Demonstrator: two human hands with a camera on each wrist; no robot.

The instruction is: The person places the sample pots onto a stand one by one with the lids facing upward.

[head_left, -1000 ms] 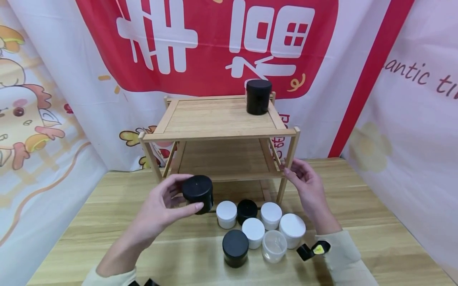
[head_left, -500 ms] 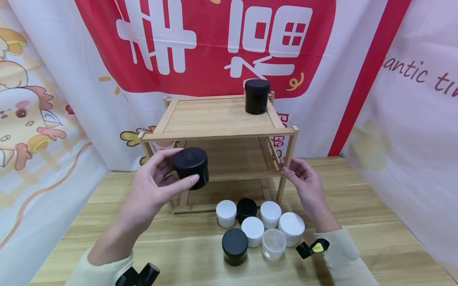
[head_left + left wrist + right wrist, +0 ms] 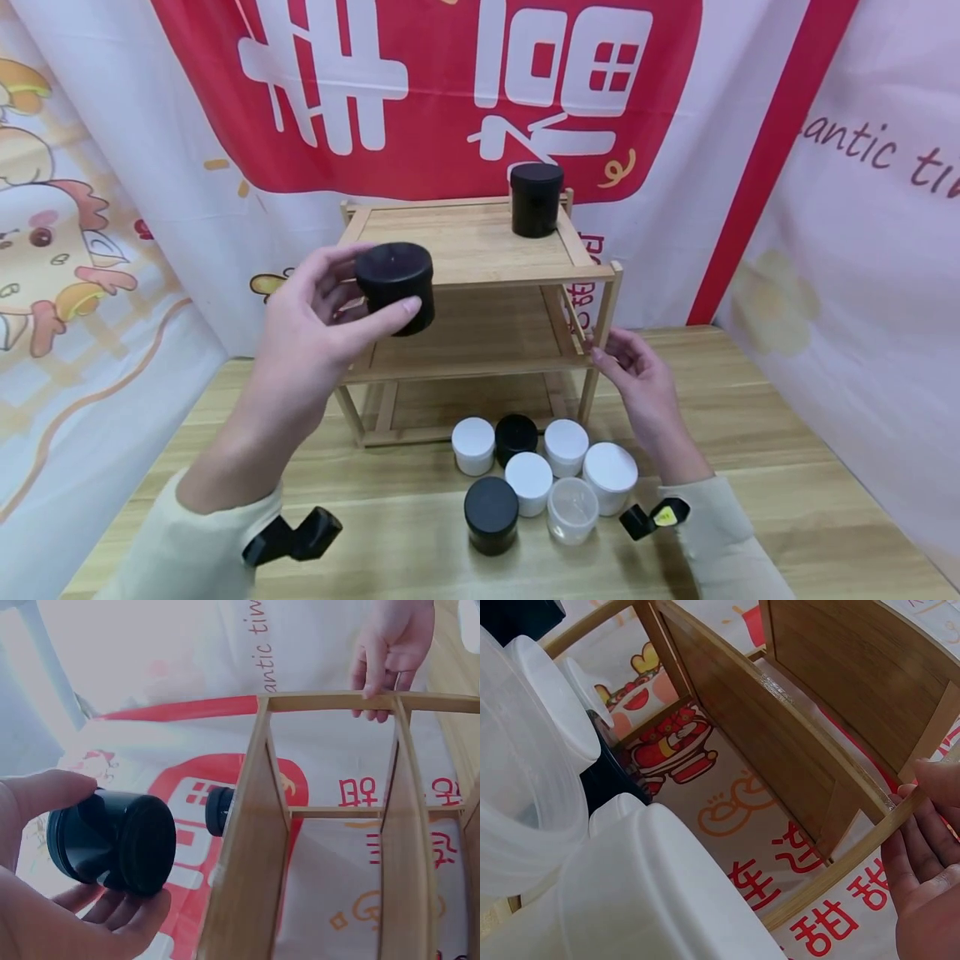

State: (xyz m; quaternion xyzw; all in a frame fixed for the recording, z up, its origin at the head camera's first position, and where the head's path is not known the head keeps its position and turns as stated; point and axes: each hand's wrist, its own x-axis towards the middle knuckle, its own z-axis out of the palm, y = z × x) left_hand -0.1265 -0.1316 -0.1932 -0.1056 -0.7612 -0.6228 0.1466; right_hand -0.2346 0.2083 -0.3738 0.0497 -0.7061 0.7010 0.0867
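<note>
Jar [image 3: 395, 290], black and lidded, is left of centre in the head view, raised off the worktop [image 3: 397, 542] and overlapping the front edge of the rack [image 3: 465, 242]; the left wrist view shows a gap between the two. The left hand [image 3: 307, 325] curls around the jar's side, thumb on the near face, other fingers behind. It looks stiff and fairly light (whether it is full cannot be told), and its smooth wall might slip, so the body seems a better hold than the lid [image 3: 393, 262]. The right hand [image 3: 643, 387], right of centre, has thumb and fingers closed about the rack's post [image 3: 607, 308].

A black jar [image 3: 536, 200] stands at the back right of the top shelf. Four white jars [image 3: 528, 483], two more black ones [image 3: 491, 517] and a clear jar [image 3: 573, 510] cluster at lower centre on the pale, wood-grained worktop. Printed cloth [image 3: 442, 142] hangs behind, red at upper centre.
</note>
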